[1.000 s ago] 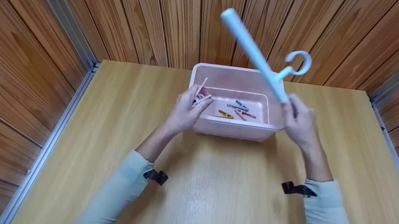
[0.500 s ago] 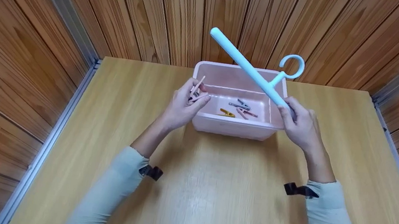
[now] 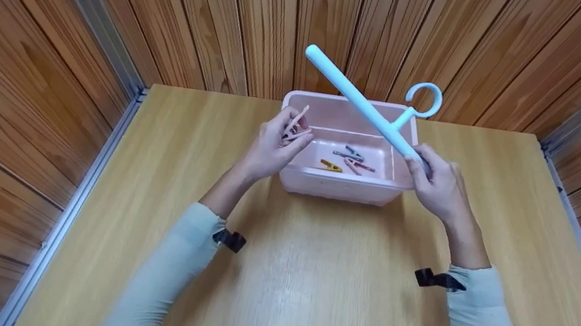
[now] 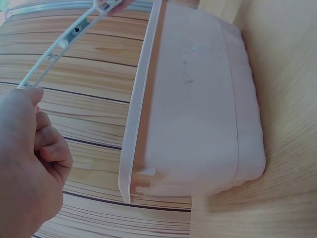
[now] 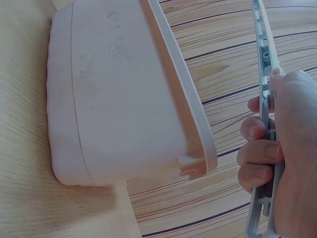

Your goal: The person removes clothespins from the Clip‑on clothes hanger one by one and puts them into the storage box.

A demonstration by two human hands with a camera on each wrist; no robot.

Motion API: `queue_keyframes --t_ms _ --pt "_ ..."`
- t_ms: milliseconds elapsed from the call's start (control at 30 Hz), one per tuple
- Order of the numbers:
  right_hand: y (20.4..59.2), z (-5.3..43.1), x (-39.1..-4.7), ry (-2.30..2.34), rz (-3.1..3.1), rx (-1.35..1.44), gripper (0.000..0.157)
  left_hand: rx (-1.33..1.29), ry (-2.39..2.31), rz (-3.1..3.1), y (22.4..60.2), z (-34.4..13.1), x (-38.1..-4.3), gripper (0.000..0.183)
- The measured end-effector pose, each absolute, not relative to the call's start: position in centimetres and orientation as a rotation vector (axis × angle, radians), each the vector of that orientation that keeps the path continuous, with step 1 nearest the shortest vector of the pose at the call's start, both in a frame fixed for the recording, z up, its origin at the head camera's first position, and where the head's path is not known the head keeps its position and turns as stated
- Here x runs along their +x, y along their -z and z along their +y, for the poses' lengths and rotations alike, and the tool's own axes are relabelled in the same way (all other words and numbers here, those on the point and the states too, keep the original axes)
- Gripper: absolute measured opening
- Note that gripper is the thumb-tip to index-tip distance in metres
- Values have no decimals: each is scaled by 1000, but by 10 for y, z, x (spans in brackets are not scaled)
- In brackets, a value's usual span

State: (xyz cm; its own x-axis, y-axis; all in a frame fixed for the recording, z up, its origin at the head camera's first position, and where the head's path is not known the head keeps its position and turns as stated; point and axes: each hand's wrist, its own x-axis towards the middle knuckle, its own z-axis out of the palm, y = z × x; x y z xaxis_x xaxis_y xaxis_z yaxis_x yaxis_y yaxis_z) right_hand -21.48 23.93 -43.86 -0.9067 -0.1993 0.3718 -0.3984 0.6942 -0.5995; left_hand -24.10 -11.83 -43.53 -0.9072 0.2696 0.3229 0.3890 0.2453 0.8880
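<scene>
My left hand pinches a pale pink clothespin over the left rim of the pink plastic bin; the clothespin is hidden in the left wrist view. My right hand grips one end of a light blue hanger, a straight bar with a hook at its middle. Held at a slant above the bin, its free end points up and left. Fingers curl round the bar in the right wrist view, where its ribbed hollow side shows. Several clothespins, including a yellow one, lie inside the bin.
The bin stands near the back edge of the wooden table. Wood-plank walls rise behind and on both sides. A metal rail runs along the left table edge. Each wrist has a black camera strap.
The hanger has come down a little and slightly left, then held nearly steady. My left hand has shifted a little left, then back right and up, with the clothespin turning in its fingers.
</scene>
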Motion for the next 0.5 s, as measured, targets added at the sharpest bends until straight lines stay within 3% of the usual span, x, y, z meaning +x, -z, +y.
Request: queue_keyframes --t_ms 500 --pt "442 243 -214 -1015 -2611 491 19 -724 1642 -2379 433 -111 -263 19"
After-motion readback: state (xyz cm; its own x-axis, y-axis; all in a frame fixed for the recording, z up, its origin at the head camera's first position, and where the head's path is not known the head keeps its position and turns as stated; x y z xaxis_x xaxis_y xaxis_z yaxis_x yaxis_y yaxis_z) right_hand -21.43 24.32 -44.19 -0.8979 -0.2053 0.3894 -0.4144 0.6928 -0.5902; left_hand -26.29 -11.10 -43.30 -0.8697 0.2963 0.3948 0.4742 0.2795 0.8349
